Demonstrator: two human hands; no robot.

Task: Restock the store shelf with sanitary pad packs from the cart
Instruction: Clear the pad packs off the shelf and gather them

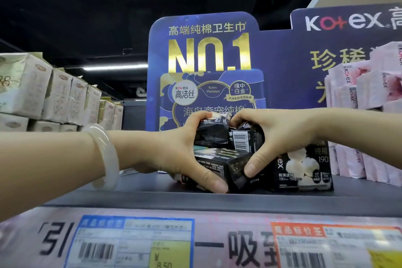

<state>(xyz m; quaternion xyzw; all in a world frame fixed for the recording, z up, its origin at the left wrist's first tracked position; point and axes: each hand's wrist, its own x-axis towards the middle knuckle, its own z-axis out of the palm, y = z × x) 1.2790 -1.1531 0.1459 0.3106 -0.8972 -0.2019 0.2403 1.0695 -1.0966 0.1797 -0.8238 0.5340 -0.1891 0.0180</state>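
Hands meet on a small stack of glossy black plastic-wrapped sanitary pad packs (pixel 226 150) that sits on the dark grey metal shelf deck (pixel 134 193). The left hand (pixel 174 150), with a pale translucent bangle (pixel 104 154) on its wrist, wraps the stack's left side, fingers curled over the top pack and thumb pressed along the lower front edge. The right hand (pixel 280 137) clamps the opposite side, its thumb dug into the lower pack's front corner. Both are closed on the stack, squeezing it between them.

Packs like these look light and soft: film wrap over compressible padding, so they give under the fingers, and the wrap already crumples near the right thumb. The film looks slick, so loose packs in a stack will likely slide over each other unless pressed from both ends. The best hold seems to be the one shown: palms on the two short ends, thumbs low at the front, fingers over the top to pin the upper packs.

Just beyond the right hand stands an upright black pack printed with white cotton bolls (pixel 304 165), touching or nearly touching the stack; I cannot tell which. Farther out past that hand are pale pink packs (pixel 356 159), and behind both hands a blue cardboard display sign (pixel 206 61).
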